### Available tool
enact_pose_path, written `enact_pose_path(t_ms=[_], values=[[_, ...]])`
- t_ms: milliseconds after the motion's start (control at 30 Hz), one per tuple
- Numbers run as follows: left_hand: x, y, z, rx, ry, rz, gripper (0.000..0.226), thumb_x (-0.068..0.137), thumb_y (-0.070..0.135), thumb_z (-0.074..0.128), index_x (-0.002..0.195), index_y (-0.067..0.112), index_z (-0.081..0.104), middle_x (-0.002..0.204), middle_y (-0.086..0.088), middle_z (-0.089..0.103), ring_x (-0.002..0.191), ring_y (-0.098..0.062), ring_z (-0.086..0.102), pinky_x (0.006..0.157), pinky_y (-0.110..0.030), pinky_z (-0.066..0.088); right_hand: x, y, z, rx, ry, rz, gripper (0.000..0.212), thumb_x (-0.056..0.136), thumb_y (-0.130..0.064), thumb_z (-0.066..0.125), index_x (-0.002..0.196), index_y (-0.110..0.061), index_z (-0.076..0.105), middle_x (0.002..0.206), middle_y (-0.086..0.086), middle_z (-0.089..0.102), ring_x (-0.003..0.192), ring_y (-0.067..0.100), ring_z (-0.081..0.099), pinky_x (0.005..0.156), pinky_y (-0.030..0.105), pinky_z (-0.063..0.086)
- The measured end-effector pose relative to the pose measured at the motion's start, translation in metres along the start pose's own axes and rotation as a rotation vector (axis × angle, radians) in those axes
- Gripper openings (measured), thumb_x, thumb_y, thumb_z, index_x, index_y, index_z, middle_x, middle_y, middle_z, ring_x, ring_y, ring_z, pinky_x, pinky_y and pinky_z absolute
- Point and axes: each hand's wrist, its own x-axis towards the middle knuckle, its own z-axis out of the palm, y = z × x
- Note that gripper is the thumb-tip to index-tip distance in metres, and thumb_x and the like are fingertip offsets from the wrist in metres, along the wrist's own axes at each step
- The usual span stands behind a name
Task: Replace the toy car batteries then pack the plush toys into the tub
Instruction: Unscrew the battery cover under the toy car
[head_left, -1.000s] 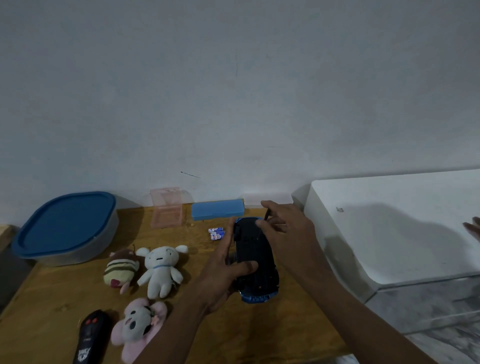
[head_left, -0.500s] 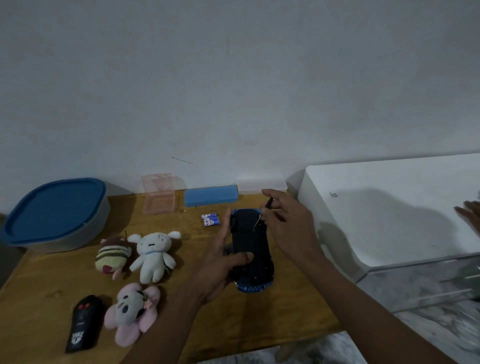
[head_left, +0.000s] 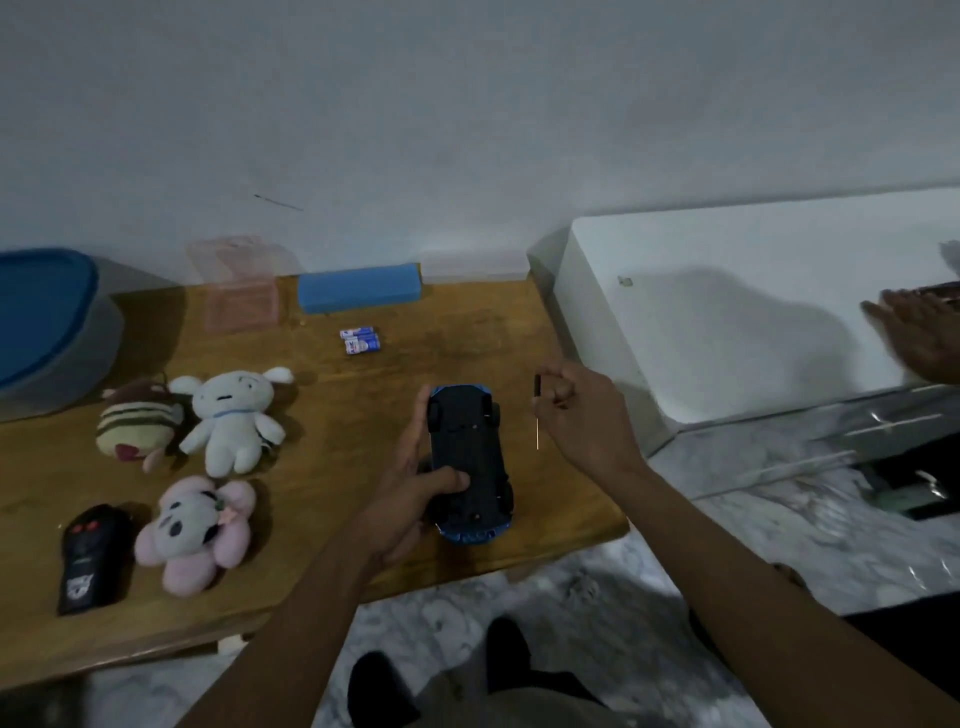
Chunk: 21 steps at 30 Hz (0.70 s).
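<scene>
A blue toy car (head_left: 470, 460) lies upside down on the wooden table (head_left: 332, 415), its black underside facing up. My left hand (head_left: 415, 488) grips its left side, thumb across the underside. My right hand (head_left: 582, 415) is shut on a small screwdriver (head_left: 536, 410) with a black handle and thin shaft pointing down, just right of the car and apart from it. Two batteries (head_left: 359, 340) lie behind the car. Three plush toys sit at the left: a striped brown one (head_left: 136, 423), a white one (head_left: 232, 415) and a pink one (head_left: 195, 527). The grey tub with a blue lid (head_left: 44, 332) stands at the far left.
A black remote control (head_left: 91, 558) lies at the front left. A blue block (head_left: 358, 287) and a clear pink box (head_left: 236, 286) stand by the wall. A white cabinet (head_left: 753, 312) adjoins the table on the right; another person's hand (head_left: 919, 343) rests on it.
My right hand has lifted the screwdriver off the car's front end and moved it right. The view has tilted downward; my left hand still holds the car.
</scene>
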Motion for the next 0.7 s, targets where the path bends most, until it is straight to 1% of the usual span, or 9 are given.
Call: enact_pose_path(t_ms=[33, 100, 167, 233, 300, 333, 433, 500, 700], values=[[-0.001, -0.006, 0.002, -0.007, 0.004, -0.012, 0.099, 0.085, -0.019, 0.05, 0.145, 0.054, 0.019, 0.128, -0.003, 0.062, 0.111, -0.027, 0.063, 0.082, -0.039, 0.056, -0.003, 0.012, 0.002, -0.026, -0.039, 0.063, 0.034, 0.085, -0.016, 0.068, 0.118, -0.018, 0.063, 0.075, -0.006, 0.06, 0.077, 0.009, 0.062, 0.073, 0.021, 0.051], [-0.001, -0.016, 0.005, -0.019, 0.018, -0.031, 0.098, 0.085, -0.02, 0.049, 0.144, 0.053, 0.02, 0.123, 0.001, 0.064, 0.106, -0.023, 0.066, 0.078, -0.036, 0.058, -0.009, 0.035, 0.006, -0.073, -0.113, 0.179, 0.032, 0.083, -0.015, 0.07, 0.114, -0.012, 0.064, 0.082, -0.004, 0.062, 0.077, 0.006, 0.059, 0.066, 0.013, 0.045], [0.0, -0.024, 0.008, -0.034, 0.024, -0.045, 0.098, 0.085, -0.02, 0.049, 0.144, 0.054, 0.021, 0.122, 0.002, 0.065, 0.1, -0.021, 0.069, 0.074, -0.035, 0.058, -0.013, 0.052, 0.009, -0.113, -0.176, 0.257, 0.026, 0.083, -0.013, 0.071, 0.108, -0.009, 0.066, 0.092, -0.002, 0.062, 0.084, 0.006, 0.057, 0.069, 0.013, 0.043], [0.001, -0.03, 0.011, -0.054, 0.027, -0.07, 0.098, 0.086, -0.019, 0.049, 0.143, 0.056, 0.021, 0.125, -0.006, 0.064, 0.098, -0.025, 0.07, 0.07, -0.037, 0.059, -0.015, 0.066, 0.012, -0.14, -0.2, 0.304, 0.017, 0.082, -0.011, 0.071, 0.098, -0.005, 0.069, 0.096, 0.002, 0.067, 0.089, 0.011, 0.06, 0.075, 0.019, 0.046], [0.002, -0.034, 0.013, -0.066, 0.032, -0.089, 0.099, 0.086, -0.019, 0.05, 0.142, 0.058, 0.02, 0.127, -0.01, 0.063, 0.102, -0.028, 0.068, 0.072, -0.039, 0.059, -0.014, 0.075, 0.014, -0.193, -0.193, 0.316, 0.011, 0.081, -0.009, 0.07, 0.091, -0.004, 0.071, 0.096, 0.009, 0.071, 0.091, 0.019, 0.065, 0.079, 0.028, 0.051], [0.003, -0.035, 0.013, -0.072, 0.036, -0.093, 0.1, 0.086, -0.019, 0.05, 0.142, 0.058, 0.02, 0.129, -0.01, 0.063, 0.105, -0.03, 0.067, 0.074, -0.041, 0.059, -0.013, 0.078, 0.016, -0.212, -0.187, 0.313, 0.01, 0.081, -0.009, 0.069, 0.09, -0.004, 0.071, 0.096, 0.01, 0.071, 0.092, 0.021, 0.065, 0.079, 0.029, 0.051], [0.004, -0.038, 0.016, -0.078, 0.045, -0.095, 0.1, 0.085, -0.019, 0.049, 0.142, 0.059, 0.021, 0.13, -0.01, 0.062, 0.112, -0.032, 0.063, 0.081, -0.043, 0.058, -0.011, 0.083, 0.018, -0.22, -0.194, 0.313, 0.007, 0.082, -0.011, 0.068, 0.088, -0.009, 0.071, 0.094, 0.007, 0.07, 0.09, 0.02, 0.064, 0.071, 0.023, 0.045], [0.005, -0.04, 0.016, -0.077, 0.055, -0.101, 0.099, 0.085, -0.019, 0.049, 0.141, 0.059, 0.022, 0.127, -0.011, 0.064, 0.111, -0.031, 0.064, 0.08, -0.041, 0.058, -0.009, 0.084, 0.019, -0.223, -0.201, 0.309, 0.005, 0.082, -0.01, 0.068, 0.086, -0.01, 0.07, 0.091, 0.006, 0.07, 0.087, 0.018, 0.063, 0.069, 0.021, 0.039], [0.005, -0.042, 0.016, -0.07, 0.052, -0.128, 0.1, 0.086, -0.018, 0.05, 0.142, 0.059, 0.02, 0.126, -0.012, 0.064, 0.112, -0.034, 0.064, 0.079, -0.041, 0.058, -0.006, 0.085, 0.02, -0.222, -0.197, 0.315, 0.005, 0.083, -0.015, 0.07, 0.082, -0.01, 0.071, 0.087, 0.005, 0.069, 0.083, 0.017, 0.063, 0.07, 0.022, 0.041]])
